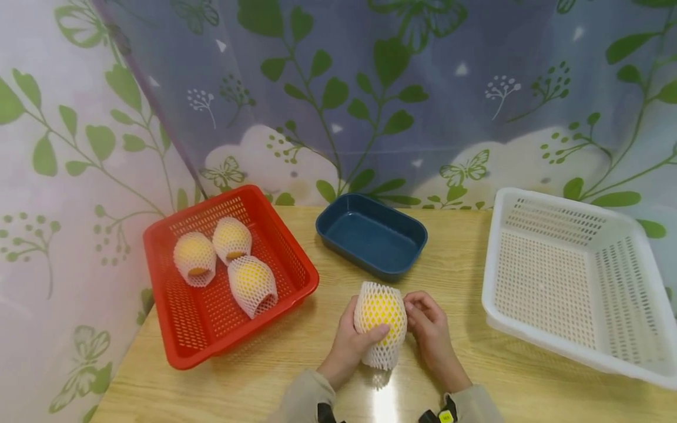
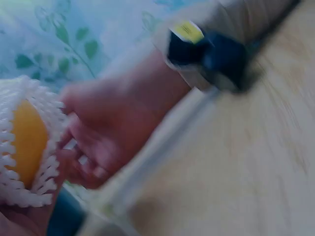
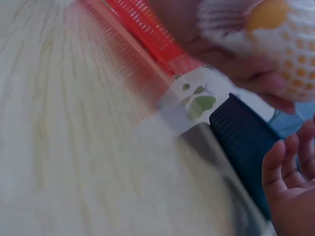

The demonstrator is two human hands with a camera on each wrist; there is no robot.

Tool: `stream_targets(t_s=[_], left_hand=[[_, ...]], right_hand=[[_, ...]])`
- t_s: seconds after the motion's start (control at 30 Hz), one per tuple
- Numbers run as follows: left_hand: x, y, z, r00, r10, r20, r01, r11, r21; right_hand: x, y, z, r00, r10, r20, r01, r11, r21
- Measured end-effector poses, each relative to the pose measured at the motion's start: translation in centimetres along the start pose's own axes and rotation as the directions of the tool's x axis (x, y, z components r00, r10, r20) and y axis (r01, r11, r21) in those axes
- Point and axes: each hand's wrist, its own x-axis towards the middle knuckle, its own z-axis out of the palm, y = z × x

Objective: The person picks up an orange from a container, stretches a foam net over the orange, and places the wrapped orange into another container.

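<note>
My left hand (image 1: 351, 341) grips a round yellow fruit (image 1: 382, 320) in a white foam net sleeve, its thumb across the front. The fruit is above the table, in front of a dark blue tray (image 1: 370, 235). At the fruit's right side, my right hand (image 1: 431, 335) pinches the sleeve's edge between thumb and index finger. In the right wrist view the other fingers (image 3: 291, 167) of that hand are bent and stand apart from the fruit. The foam net (image 2: 42, 182) looks open at its end in the left wrist view, showing the yellow skin.
A red basket (image 1: 309, 282) on the left holds three more net-wrapped yellow fruits (image 1: 252, 282). On the right is a white basket (image 1: 539, 252) with no contents visible. Behind the wooden table (image 1: 254, 376) hangs a leaf-patterned curtain (image 1: 338, 100).
</note>
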Motion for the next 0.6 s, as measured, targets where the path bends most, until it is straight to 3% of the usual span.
stream_targets(t_s=[0.13, 0.23, 0.33, 0.43, 0.5, 0.6], left_hand=[[-0.9, 3.0, 0.0, 1.0, -0.023, 0.014, 0.023, 1.0, 0.017], [-1.4, 5.4, -0.3, 0.999, -0.041, 0.003, 0.041, 0.995, 0.096], [-1.9, 7.5, -0.9, 0.998, -0.058, -0.04, 0.065, 0.976, 0.208], [-2.4, 9.3, -1.7, 0.994, -0.052, -0.1, 0.081, 0.945, 0.316], [-2.6, 10.3, -2.3, 0.99, -0.048, -0.131, 0.092, 0.93, 0.357], [-2.9, 11.7, -3.3, 0.986, -0.049, -0.161, 0.107, 0.92, 0.377]], right_hand=[[0.4, -0.6, 0.6, 0.997, -0.059, 0.054, 0.067, 0.985, -0.157], [1.0, -1.4, 1.2, 0.986, -0.108, 0.129, 0.138, 0.956, -0.259], [1.9, -2.3, 2.0, 0.965, -0.154, 0.21, 0.223, 0.905, -0.362], [2.8, -3.1, 2.8, 0.936, -0.199, 0.291, 0.32, 0.825, -0.465], [3.5, -3.5, 3.3, 0.91, -0.229, 0.346, 0.387, 0.77, -0.507], [4.4, -4.2, 4.3, 0.874, -0.254, 0.415, 0.46, 0.712, -0.531]])
